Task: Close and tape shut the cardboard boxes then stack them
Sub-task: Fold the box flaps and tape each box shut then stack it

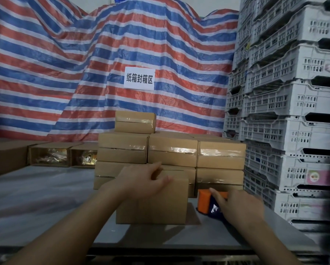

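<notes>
Left hand (141, 180) flat on top of the near cardboard box (152, 203), fingers straight and slightly spread, pressing the flaps. Right hand (235, 205) curled around the orange tape dispenser (208, 201), just right of that box. Beyond the fingertips, stacked taped boxes (171, 150); open boxes (64, 155) far left.

This looks like a storeroom where boxes get packed. A big striped sheet (102, 60) hangs at the back with a paper sign (139, 78) on it. Grey plastic crates (286, 104) are piled high beside taped cardboard boxes (171, 152).
</notes>
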Action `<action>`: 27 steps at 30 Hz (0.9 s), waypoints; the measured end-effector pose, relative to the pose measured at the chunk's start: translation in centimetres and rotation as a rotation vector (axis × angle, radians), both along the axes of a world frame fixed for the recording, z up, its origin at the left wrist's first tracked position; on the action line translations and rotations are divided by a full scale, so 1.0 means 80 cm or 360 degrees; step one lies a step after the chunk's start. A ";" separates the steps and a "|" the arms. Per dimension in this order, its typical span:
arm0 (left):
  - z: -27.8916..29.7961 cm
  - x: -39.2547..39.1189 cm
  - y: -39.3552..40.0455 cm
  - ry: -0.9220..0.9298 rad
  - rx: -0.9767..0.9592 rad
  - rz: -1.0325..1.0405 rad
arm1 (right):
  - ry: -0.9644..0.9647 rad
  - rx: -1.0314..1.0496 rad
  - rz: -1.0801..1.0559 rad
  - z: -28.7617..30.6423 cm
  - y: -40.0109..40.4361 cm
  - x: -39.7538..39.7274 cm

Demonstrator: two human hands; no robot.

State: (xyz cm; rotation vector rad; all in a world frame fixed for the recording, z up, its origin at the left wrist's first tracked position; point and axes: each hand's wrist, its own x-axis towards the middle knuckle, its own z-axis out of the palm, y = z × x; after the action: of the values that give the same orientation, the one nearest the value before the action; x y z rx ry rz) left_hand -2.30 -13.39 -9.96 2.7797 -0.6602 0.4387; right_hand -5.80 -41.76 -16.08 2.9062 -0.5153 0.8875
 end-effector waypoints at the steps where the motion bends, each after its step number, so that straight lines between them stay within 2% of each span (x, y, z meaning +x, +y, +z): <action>1: 0.004 0.001 0.003 0.0129 -0.0171 -0.0026 | -0.0026 -0.0006 0.0008 -0.002 -0.001 0.000; 3: 0.013 0.002 0.011 0.0325 -0.0551 -0.0099 | -0.0072 -0.0002 0.0056 -0.009 -0.004 0.002; 5: 0.021 0.002 0.018 0.0404 -0.0771 -0.0154 | -0.0152 -0.0078 0.0099 -0.015 -0.008 0.006; 9: 0.028 -0.001 0.020 0.0483 -0.0915 -0.0162 | -0.0007 -0.0207 0.0214 -0.016 -0.019 0.016; 11: 0.034 -0.003 0.019 0.0511 -0.0946 -0.0163 | -0.0044 -0.0152 0.0155 -0.006 -0.024 0.023; 13: 0.035 -0.003 0.019 0.0546 -0.0973 -0.0181 | -0.0176 0.0027 0.0115 0.013 -0.029 0.028; 15: 0.035 -0.003 0.020 0.0570 -0.1003 -0.0202 | -0.0360 0.0345 0.0202 0.045 -0.033 0.031; 18: 0.039 -0.001 0.024 0.0618 -0.1129 -0.0195 | -0.0561 0.0757 0.0556 0.109 -0.017 0.031; 20: 0.044 -0.003 0.024 0.0630 -0.1216 -0.0170 | -0.0576 0.0962 0.0766 0.153 0.015 0.034; 24: 0.047 -0.006 0.017 0.0627 -0.1374 -0.0109 | -0.0154 0.1239 0.1030 0.215 0.086 0.049; 27: 0.050 -0.004 0.012 0.0742 -0.1660 -0.0072 | 0.0149 0.1176 0.1211 0.223 0.123 0.066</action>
State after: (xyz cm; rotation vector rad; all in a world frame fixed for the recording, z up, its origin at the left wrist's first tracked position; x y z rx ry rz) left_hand -2.61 -12.43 -5.98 1.7613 -0.2494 0.0578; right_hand -0.50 -31.91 1.78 3.8895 0.4252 0.6845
